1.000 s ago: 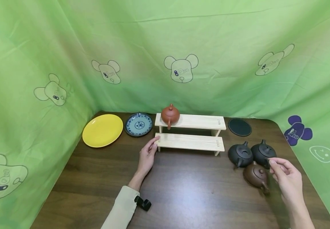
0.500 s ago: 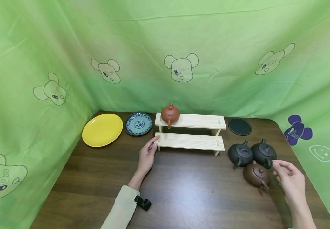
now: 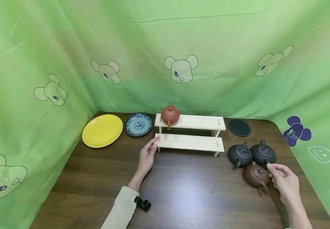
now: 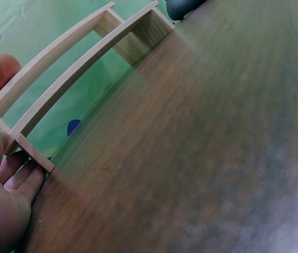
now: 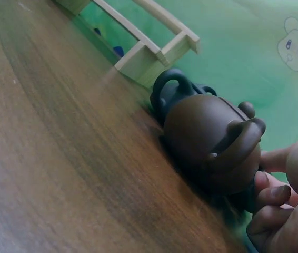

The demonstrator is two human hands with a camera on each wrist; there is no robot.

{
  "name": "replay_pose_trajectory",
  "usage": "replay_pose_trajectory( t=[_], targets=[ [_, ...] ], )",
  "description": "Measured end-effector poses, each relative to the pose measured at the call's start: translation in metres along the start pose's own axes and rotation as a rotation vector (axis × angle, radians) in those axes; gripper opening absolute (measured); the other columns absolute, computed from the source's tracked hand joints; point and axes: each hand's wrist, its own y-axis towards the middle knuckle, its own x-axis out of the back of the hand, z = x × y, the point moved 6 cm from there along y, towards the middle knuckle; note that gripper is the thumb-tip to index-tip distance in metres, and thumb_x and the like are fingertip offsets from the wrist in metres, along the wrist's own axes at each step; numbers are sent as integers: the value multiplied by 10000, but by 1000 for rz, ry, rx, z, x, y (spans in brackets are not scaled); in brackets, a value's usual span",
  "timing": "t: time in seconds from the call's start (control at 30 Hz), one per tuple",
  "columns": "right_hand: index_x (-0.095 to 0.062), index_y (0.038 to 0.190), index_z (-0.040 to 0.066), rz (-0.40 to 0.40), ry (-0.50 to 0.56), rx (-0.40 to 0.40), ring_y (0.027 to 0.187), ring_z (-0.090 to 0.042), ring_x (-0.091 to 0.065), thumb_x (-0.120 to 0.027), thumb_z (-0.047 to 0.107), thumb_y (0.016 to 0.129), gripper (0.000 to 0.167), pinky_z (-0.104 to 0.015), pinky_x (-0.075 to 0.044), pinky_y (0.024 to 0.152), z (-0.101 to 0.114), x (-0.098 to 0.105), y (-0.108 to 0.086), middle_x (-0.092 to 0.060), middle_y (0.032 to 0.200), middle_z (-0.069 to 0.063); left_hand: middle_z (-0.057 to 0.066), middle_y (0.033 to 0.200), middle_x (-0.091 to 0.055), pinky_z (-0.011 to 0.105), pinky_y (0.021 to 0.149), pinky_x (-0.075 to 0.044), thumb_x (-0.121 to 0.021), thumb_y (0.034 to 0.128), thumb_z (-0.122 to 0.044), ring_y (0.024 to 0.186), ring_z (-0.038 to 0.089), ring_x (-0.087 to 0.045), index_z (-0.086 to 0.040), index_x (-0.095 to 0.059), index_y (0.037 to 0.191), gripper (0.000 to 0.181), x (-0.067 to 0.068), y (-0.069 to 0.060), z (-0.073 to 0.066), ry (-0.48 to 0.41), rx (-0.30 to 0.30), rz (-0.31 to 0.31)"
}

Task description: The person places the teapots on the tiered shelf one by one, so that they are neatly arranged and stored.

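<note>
My left hand (image 3: 147, 157) grips the left end of the lower step of a pale wooden two-tier stand (image 3: 190, 141). In the left wrist view its fingers (image 4: 25, 179) lie against the stand's end leg. A reddish-brown clay teapot (image 3: 170, 115) sits at the left of the upper step. On the right, my right hand (image 3: 286, 183) pinches the handle of the right black teapot (image 3: 263, 153). The left black teapot (image 3: 239, 156) and a dark brown teapot (image 3: 255, 176) stand close against it. In the right wrist view the brown teapot (image 5: 207, 137) hides the pinched handle.
A yellow plate (image 3: 102, 131) and a blue-patterned plate (image 3: 138, 124) lie left of the stand. A round dark coaster (image 3: 239, 127) lies at the back right. Green printed cloth (image 3: 142, 38) encloses the brown wooden table (image 3: 179, 190).
My right hand drew slightly right from the black teapot's handle, then came back left onto it. My left hand and the teapots have stayed in place.
</note>
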Motion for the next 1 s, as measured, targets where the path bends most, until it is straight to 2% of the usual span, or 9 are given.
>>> replay_pose_trajectory(
  t=[0.07,0.1,0.27,0.37,0.5,0.7,0.83,1.0],
  targets=[
    [-799,882,254,28,29,-5,484,4,-485,-745,118,1077,243,-203,-309,418,-2,-2,1,-660,663,96,-65,1299,-801,253,1003,-546,-635,1152,-319,1185,157,-727,-416,-708,1476,346,-1,0,2,-15,25,8],
    [-807,875,253,36,33,-11,490,6,-490,-738,127,1083,252,-205,-317,422,-3,-2,1,-664,668,102,-66,1306,-798,254,1006,-546,-633,1153,-323,1190,157,-726,-418,-706,1478,347,-1,0,2,-14,26,10],
    [-873,897,297,71,7,-23,535,29,-523,-729,156,1094,283,-189,-381,453,-5,-2,2,-743,740,169,-64,1281,-806,256,954,-564,-626,1157,-312,1131,168,-736,-377,-710,1490,350,-2,0,-4,25,-25,1],
    [-896,944,312,114,25,-19,528,39,-491,-712,146,1104,294,-250,-267,439,-5,-4,3,-774,794,182,-73,1231,-814,248,906,-563,-625,1158,-302,1064,161,-728,-362,-714,1490,349,-2,-1,-8,40,-47,-12],
    [-902,962,288,146,67,-8,509,36,-439,-682,119,1116,318,-371,-157,516,-5,-6,4,-725,747,162,-69,1240,-811,236,911,-555,-618,1161,-295,1074,150,-724,-373,-714,1484,346,-1,-2,-10,41,-46,-16],
    [-907,970,256,151,127,5,512,29,-443,-642,89,1130,352,-380,-140,536,-5,-4,5,-602,667,145,-56,1348,-785,245,978,-558,-619,1160,-312,1177,169,-734,-342,-709,1499,352,0,-2,-10,36,-57,-8],
    [-909,972,244,154,146,12,509,29,-447,-630,88,1135,359,-377,-129,534,-5,-3,5,-587,664,142,-71,1356,-781,252,992,-551,-626,1156,-330,1183,156,-724,-364,-705,1498,353,0,0,-5,13,-35,3],
    [-908,985,262,166,111,22,519,14,-412,-630,115,1141,351,-394,-117,539,-5,-4,6,-559,669,147,-84,1379,-769,246,1018,-535,-636,1151,-331,1213,139,-714,-400,-706,1484,347,0,0,1,-16,12,9]
  ],
)
